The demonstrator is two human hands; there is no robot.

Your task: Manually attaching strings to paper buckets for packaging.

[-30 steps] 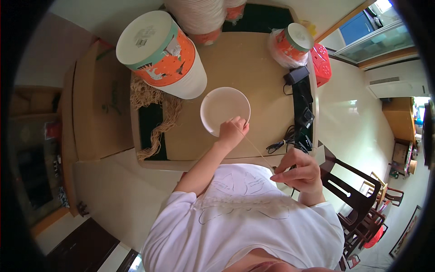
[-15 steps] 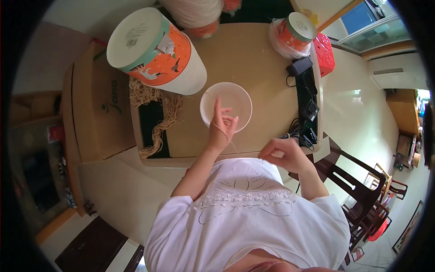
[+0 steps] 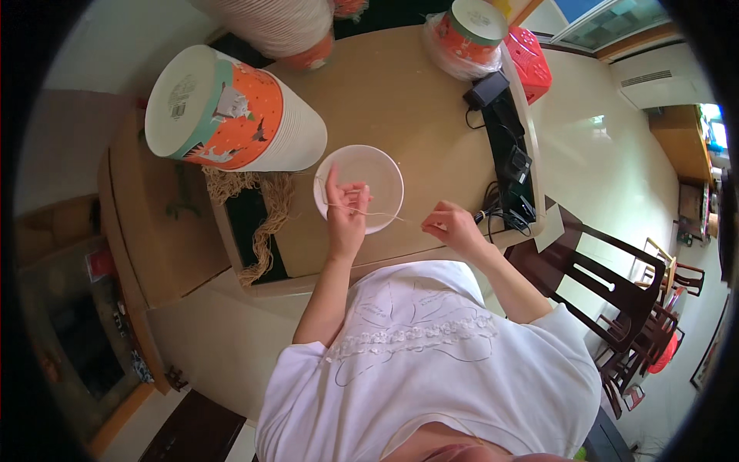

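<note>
A thin beige string [image 3: 382, 216] runs across my left hand [image 3: 346, 219] and stretches over to my right hand [image 3: 454, 231]. My left hand is over a round white paper tub [image 3: 391, 183], its index finger raised and the other fingers curled, with the string passing round them. My right hand, right of the tub, pinches the string's other end between thumb and fingertips. The tub stands open side up on the tan tabletop [image 3: 400, 85], near its front edge. A bundle of similar beige string [image 3: 265, 231] lies at the table's left side.
Back left stands a stack of upturned paper tubs [image 3: 254, 115], orange and green on top. Behind it is another white stack [image 3: 269, 23]. A wrapped smaller tub [image 3: 468, 38], a red basket [image 3: 530, 65] and black adapters with cables [image 3: 500, 165] line the right side. A brown carton [image 3: 165, 208] is left.
My right hand has moved forward, up beside the tub, and the string is now drawn across my left hand. My left hand's fingers are more curled. The view has shifted slightly.
</note>
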